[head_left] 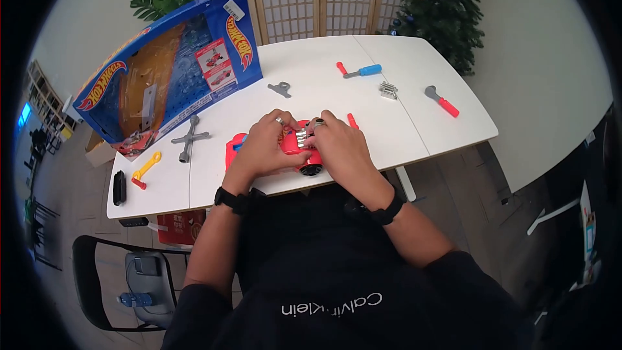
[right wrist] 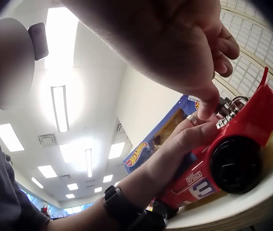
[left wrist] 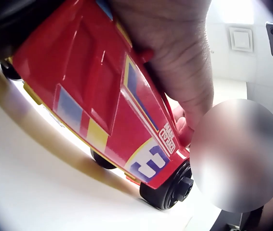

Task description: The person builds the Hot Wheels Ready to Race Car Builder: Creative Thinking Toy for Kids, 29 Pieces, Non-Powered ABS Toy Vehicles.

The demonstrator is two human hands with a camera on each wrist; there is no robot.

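A red toy race car [left wrist: 98, 96] with black wheels stands on the white table in front of the person. The left hand [head_left: 264, 147] lies across its body and grips it, thumb along the near side and fingers over the far side. On top of the car is a silver toy engine [head_left: 302, 137], which the right hand [head_left: 343, 147] pinches from the other side. In the right wrist view, fingertips of both hands meet right at the engine [right wrist: 229, 115]. The palms hide much of the car from above.
A blue Hot Wheels box [head_left: 249, 58] stands back left. Nearby lie a grey cross wrench [head_left: 190, 137], yellow wrench [head_left: 148, 166], black part [head_left: 119, 188] and grey part [head_left: 281, 89]. Rightward are a blue-handled tool [head_left: 369, 70], silver part [head_left: 389, 90] and red-handled tool [head_left: 446, 105].
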